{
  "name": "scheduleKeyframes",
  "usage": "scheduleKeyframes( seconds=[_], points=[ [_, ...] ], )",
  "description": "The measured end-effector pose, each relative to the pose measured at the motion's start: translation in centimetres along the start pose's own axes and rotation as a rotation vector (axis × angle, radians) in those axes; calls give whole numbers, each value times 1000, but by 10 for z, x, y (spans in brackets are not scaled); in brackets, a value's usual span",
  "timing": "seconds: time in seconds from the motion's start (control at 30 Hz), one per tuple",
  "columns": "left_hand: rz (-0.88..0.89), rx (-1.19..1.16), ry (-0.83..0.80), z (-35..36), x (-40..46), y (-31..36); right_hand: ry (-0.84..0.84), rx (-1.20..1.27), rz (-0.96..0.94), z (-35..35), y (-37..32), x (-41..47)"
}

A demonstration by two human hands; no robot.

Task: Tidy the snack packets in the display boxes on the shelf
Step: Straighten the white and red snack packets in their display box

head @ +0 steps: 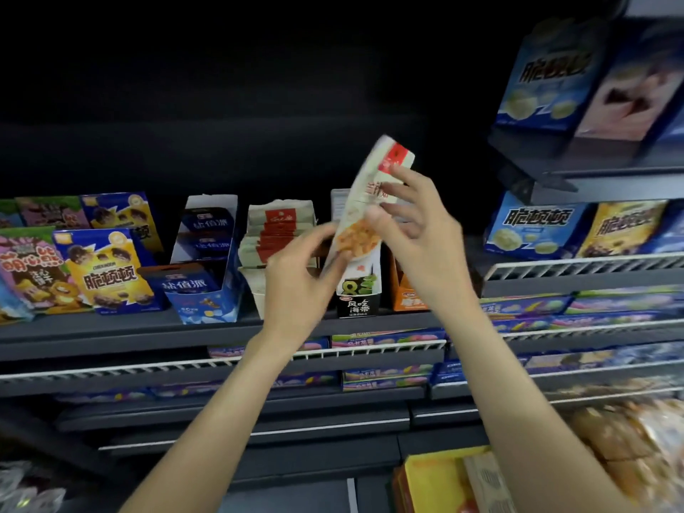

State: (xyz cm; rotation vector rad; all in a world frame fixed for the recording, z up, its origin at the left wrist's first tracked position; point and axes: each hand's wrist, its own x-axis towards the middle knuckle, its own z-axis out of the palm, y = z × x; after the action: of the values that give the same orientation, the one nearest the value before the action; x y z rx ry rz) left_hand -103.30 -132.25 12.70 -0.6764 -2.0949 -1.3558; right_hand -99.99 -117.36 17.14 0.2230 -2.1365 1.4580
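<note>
Head view. Snack packet (364, 201), white with red top: raised and tilted above the black display box (358, 303) on the dark shelf (111, 327). Left hand (296, 275): pinches the packet's lower edge. Right hand (414, 231): fingers curled round its upper part. White display box (259, 286) of matching packets: just left. Blue display box (207, 290): further left.
</note>
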Motion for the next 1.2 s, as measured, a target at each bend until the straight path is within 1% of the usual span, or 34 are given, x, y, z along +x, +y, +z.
scheduleKeyframes(
  seconds=[0.03,0.1,0.17,0.2,0.27,0.37,0.47,0.6,0.77,0.87,0.93,1.07,1.2],
  points=[
    [150,121,24,6,-3,1,5,23,3,2,-1,-2],
    [388,329,61,18,-8,2,96,40,-16,0,-2,-4],
    [498,404,45,27,-11,3,185,55,-12,-8,2,-2],
    [529,418,13,29,-11,1,194,77,6,-13,6,-2],
    [565,461,-44,32,-12,0,163,157,82,-24,12,-1],
    [565,494,-73,33,-15,-3,129,298,199,-37,18,0],
    [561,491,-95,32,-17,-6,133,367,251,-41,22,0],
    [549,482,-102,32,-17,-4,142,383,266,-41,25,-1],
    [454,450,-86,34,-17,4,133,413,263,-37,22,-1],
    [406,372,-74,30,-16,3,62,407,221,-35,19,-2],
    [329,268,-62,25,-14,2,10,360,211,-35,19,0],
    [-8,-54,-29,8,-8,0,10,111,266,-36,27,10],
    [-341,-437,-55,-8,-5,-6,-32,69,277,-32,29,21]
  ],
)
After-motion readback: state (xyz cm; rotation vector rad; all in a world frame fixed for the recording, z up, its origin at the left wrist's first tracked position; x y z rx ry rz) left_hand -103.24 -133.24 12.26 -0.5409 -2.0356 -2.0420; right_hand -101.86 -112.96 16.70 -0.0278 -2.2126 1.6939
